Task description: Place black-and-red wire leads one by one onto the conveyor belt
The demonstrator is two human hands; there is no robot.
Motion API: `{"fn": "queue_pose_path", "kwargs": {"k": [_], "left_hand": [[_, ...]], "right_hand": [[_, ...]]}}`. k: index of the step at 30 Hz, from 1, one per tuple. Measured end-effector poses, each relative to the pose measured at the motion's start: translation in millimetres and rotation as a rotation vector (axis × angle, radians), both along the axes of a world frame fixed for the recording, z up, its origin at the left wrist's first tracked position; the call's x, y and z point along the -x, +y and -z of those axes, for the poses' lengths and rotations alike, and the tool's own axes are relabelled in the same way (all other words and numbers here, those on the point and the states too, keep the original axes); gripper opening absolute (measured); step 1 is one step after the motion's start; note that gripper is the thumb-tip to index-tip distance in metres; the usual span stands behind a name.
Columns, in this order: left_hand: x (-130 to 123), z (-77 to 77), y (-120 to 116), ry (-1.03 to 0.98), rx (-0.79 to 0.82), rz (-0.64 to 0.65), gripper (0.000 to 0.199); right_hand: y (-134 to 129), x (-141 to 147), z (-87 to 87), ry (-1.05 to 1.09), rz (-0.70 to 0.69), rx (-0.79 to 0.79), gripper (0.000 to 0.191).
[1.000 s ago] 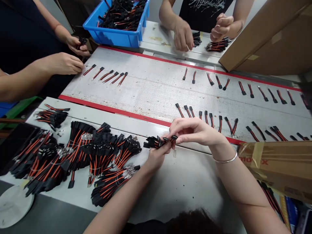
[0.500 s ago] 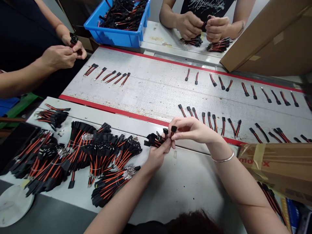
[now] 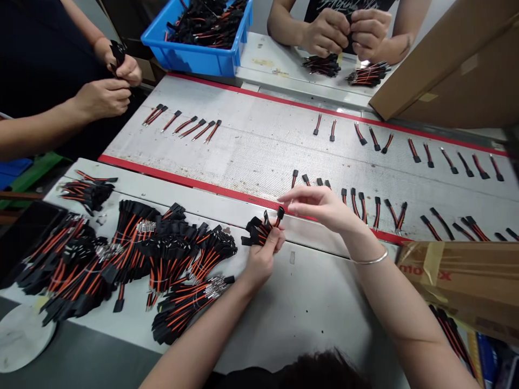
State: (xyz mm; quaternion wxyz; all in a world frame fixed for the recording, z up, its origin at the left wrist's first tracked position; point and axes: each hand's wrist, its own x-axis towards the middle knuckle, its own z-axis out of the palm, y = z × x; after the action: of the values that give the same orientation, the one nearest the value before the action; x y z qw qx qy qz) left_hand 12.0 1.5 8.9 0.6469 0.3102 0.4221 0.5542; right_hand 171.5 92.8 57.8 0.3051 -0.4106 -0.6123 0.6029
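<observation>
My left hand (image 3: 265, 251) grips a small bundle of black and red cables (image 3: 259, 229) whose black connectors stick out past the fingers, above the near table. Just right of it, over the red edge of the belt, my right hand (image 3: 314, 205) has its fingers apart with nothing seen between them; a silver bangle circles that wrist. Beyond my right hand, a row of single cables (image 3: 354, 201) lies on the grey mesh belt (image 3: 259, 146). Left of my left hand, several cable bundles (image 3: 166, 259) are heaped on the near table.
A blue bin (image 3: 194, 58) of cables stands at the far side. Two people's hands work with cables, at the left and across the belt. Cardboard boxes (image 3: 466, 281) stand at right. A round white disc (image 3: 24, 337) is lower left.
My right hand has parted from the bundle and opened, moving slightly up. Another cable now shows on the belt at the left end of the near row. Belt cables have shifted slightly right.
</observation>
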Motion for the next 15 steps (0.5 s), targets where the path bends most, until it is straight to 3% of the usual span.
{"fn": "queue_pose_path", "kwargs": {"k": [2,5,10,15], "left_hand": [[0.0,0.3,0.1,-0.002,-0.005,0.003,0.041],[-0.3,0.5,0.5,-0.005,-0.012,-0.002,0.041],[-0.5,1.6,-0.3,-0.004,0.023,-0.003,0.041],[0.8,4.0,-1.1,-0.023,0.036,0.006,0.042]], "right_hand": [[-7.2,3.5,-10.8,0.135,-0.126,-0.016,0.026],[-13.2,8.7,-16.9,0.214,-0.154,-0.086,0.019],[-14.8,10.4,-15.9,0.222,-0.163,-0.177,0.017],[-14.9,10.0,-16.5,0.141,-0.196,-0.092,0.011]]}}
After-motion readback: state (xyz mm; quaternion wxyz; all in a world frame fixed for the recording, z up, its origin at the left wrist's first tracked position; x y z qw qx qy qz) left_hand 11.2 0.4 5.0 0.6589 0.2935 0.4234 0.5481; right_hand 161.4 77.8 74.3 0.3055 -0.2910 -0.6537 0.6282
